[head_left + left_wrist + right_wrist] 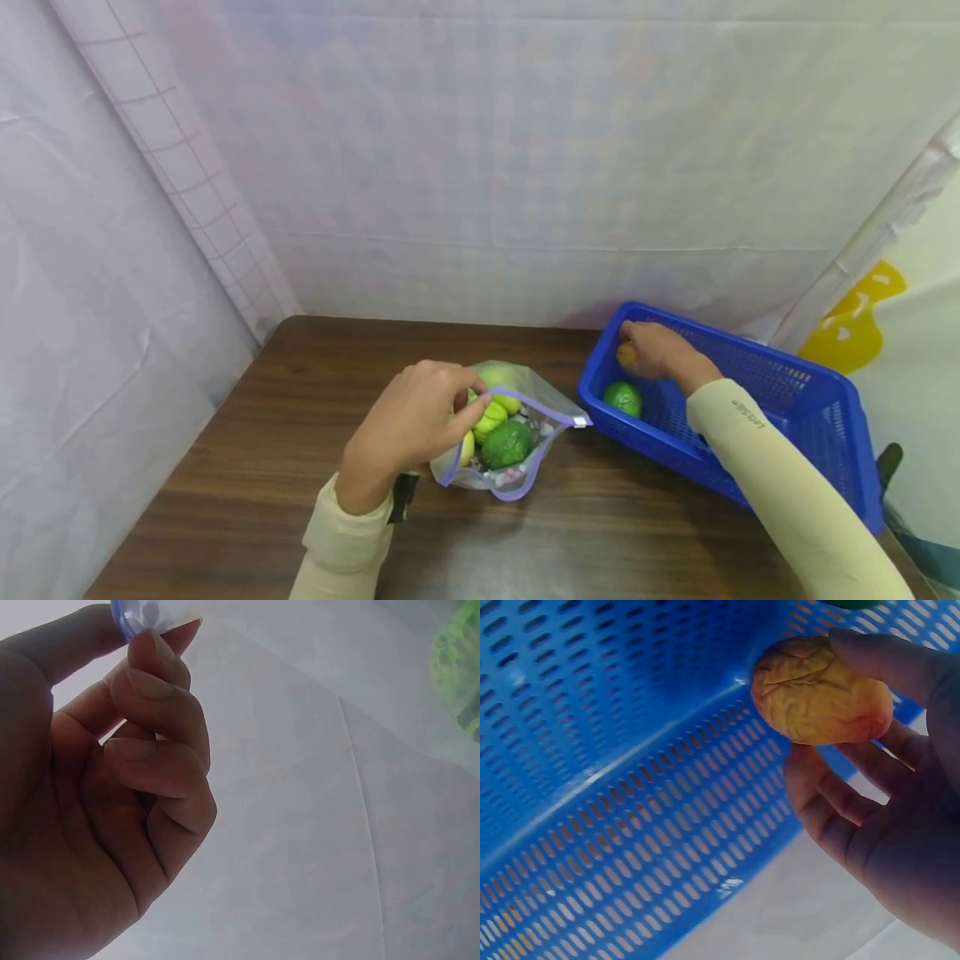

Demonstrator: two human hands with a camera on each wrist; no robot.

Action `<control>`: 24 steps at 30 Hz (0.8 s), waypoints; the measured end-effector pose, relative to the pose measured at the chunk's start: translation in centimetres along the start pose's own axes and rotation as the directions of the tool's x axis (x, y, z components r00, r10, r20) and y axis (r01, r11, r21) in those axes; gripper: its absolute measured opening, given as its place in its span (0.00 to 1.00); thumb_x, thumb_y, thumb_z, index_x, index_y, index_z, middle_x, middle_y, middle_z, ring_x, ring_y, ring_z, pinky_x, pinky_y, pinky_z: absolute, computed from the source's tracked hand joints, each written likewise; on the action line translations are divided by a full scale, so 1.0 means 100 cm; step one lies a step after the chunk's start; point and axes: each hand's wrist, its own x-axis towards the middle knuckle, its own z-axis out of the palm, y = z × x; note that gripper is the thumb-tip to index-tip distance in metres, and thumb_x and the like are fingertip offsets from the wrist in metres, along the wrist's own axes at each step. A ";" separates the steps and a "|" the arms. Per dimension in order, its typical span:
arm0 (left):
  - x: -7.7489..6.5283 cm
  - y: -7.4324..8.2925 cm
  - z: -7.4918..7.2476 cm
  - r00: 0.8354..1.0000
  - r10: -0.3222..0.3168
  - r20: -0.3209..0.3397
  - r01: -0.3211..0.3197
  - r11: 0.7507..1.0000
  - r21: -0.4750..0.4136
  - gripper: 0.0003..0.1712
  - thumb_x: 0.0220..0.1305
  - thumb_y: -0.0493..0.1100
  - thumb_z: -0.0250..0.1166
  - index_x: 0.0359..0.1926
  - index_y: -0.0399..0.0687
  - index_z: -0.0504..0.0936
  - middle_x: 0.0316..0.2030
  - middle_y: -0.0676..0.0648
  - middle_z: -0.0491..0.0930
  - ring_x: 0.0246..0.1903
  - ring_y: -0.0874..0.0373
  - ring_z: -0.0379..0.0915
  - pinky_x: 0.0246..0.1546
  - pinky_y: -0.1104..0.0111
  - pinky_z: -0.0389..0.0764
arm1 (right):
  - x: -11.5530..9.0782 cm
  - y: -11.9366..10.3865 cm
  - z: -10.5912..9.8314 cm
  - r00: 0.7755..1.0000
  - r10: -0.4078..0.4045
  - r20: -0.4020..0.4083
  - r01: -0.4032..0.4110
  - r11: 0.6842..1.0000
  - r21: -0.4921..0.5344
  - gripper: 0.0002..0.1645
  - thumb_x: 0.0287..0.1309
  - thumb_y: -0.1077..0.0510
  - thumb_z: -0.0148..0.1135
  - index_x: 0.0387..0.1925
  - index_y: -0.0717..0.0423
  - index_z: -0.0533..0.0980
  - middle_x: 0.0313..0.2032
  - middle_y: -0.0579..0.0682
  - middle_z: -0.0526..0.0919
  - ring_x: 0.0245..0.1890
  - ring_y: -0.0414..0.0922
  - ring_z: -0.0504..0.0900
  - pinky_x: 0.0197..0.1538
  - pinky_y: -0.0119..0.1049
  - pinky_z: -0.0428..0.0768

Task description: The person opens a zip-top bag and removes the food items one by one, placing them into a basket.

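My left hand (420, 408) pinches the purple-edged rim of a clear zip bag (555, 400) between thumb and fingers. The bag's mouth gapes, with a white slider at its right corner. Inside lie a dark green lime-like fruit (507, 444), a ribbed yellow-green fruit (490, 422) and other yellow-green fruits, partly covered by my hand. Within the left end of the blue basket (795, 442), my right hand (660, 354) grips a wrinkled yellow-orange fruit (821, 694) between thumb and fingers. Below it, a green fruit (622, 400) rests on the basket floor.
The brown wooden table (300, 417) carries both the bag and the basket. Behind it hangs a pale curtain (487, 167), with another white sheet (90, 292) along the left. A yellow print (847, 337) marks the cloth at right.
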 end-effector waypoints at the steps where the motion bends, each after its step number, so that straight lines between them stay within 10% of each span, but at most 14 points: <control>1: 0.000 0.000 0.000 1.000 0.001 -0.001 -0.001 1.000 0.001 0.07 0.65 0.45 0.68 0.38 0.47 0.89 0.17 0.58 0.70 0.16 0.69 0.57 0.17 0.76 0.61 | 0.001 0.002 0.002 1.000 0.004 -0.002 -0.004 1.000 -0.001 0.18 0.56 0.59 0.66 0.46 0.64 0.75 0.42 0.63 0.82 0.47 0.62 0.81 0.54 0.60 0.77; 24: 0.001 0.004 0.000 1.000 -0.018 0.017 0.018 1.000 -0.004 0.08 0.66 0.45 0.67 0.38 0.47 0.89 0.17 0.58 0.68 0.16 0.69 0.56 0.17 0.76 0.59 | 0.000 0.015 0.013 0.997 0.068 0.041 -0.068 0.998 0.015 0.22 0.58 0.59 0.65 0.51 0.68 0.73 0.47 0.68 0.80 0.51 0.66 0.78 0.57 0.62 0.75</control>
